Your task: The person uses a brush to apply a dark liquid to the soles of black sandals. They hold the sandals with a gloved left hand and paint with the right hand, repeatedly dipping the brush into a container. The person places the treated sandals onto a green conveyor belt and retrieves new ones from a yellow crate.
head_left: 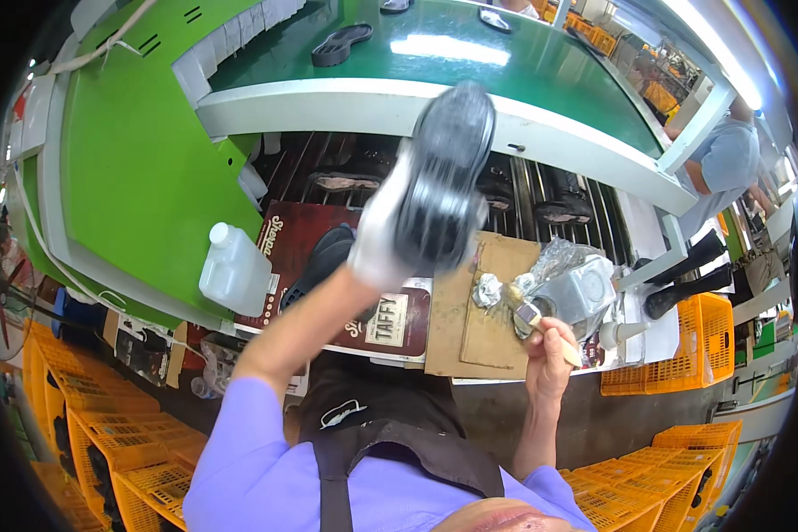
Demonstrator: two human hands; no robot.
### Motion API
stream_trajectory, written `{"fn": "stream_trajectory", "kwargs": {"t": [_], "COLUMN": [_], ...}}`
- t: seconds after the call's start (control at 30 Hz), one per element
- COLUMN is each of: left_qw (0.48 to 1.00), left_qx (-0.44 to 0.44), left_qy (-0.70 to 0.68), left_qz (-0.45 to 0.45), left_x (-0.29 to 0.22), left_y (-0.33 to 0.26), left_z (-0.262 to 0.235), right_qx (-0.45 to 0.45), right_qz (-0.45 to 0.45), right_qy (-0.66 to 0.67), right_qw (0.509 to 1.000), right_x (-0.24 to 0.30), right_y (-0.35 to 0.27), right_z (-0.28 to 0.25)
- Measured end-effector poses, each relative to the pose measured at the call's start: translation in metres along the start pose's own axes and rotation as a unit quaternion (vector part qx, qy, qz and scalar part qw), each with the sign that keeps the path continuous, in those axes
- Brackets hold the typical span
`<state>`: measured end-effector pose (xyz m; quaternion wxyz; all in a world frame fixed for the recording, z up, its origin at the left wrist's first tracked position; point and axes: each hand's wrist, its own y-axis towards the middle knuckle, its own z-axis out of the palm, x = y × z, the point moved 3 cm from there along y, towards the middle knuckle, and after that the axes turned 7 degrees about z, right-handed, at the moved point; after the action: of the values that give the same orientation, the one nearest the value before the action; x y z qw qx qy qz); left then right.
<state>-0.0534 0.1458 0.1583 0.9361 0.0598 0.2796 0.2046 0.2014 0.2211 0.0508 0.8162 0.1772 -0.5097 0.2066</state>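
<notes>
Here, gloved left fingers (377, 253) grip a shoe sole (443, 177), right fingers (550, 350) a brush (532, 315), over cardboard (474, 324).

I log: dark shoe sole (448, 173), blurred, tread up, raised at 12 o'clock in gloved left hand (379, 238). Brush (541, 324), wood-handled, at 3 o'clock, gripped by right hand (551, 359).
</notes>
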Motion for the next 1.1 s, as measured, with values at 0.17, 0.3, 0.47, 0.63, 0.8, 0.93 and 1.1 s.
{"fn": "stream_trajectory", "kwargs": {"t": [0.17,0.3,0.47,0.63,0.8,0.93,1.1], "left_qw": [0.998,0.951,0.909,0.502,0.359,0.333,0.333], "left_qx": [-0.001,-0.125,-0.035,-0.017,-0.096,-0.111,-0.151], "left_qy": [0.02,0.218,0.383,0.855,0.928,0.936,0.928], "left_qz": [0.067,0.182,0.162,0.129,-0.012,-0.037,-0.068], "left_x": [-0.056,-0.031,0.022,0.046,0.055,0.065,0.066], "left_y": [0.189,0.182,0.035,-0.097,-0.137,-0.13,-0.128], "left_z": [0.007,-0.015,-0.076,-0.134,-0.18,-0.182,-0.184], "right_qx": [0.03,0.018,-0.026,-0.003,-0.006,-0.011,-0.051], "right_qz": [0.031,0.04,0.077,0.087,0.116,0.097,0.027], "right_qy": [-0.017,-0.034,-0.07,-0.09,-0.105,-0.142,-0.318], "right_qw": [0.999,0.998,0.994,0.992,0.988,0.985,0.946], "right_x": [-0.005,-0.009,-0.028,-0.035,-0.042,-0.037,-0.006], "right_y": [-0.001,-0.005,-0.013,-0.011,-0.012,-0.01,-0.003], "right_z": [0.013,0.009,-0.001,-0.002,-0.002,-0.005,-0.03]}}
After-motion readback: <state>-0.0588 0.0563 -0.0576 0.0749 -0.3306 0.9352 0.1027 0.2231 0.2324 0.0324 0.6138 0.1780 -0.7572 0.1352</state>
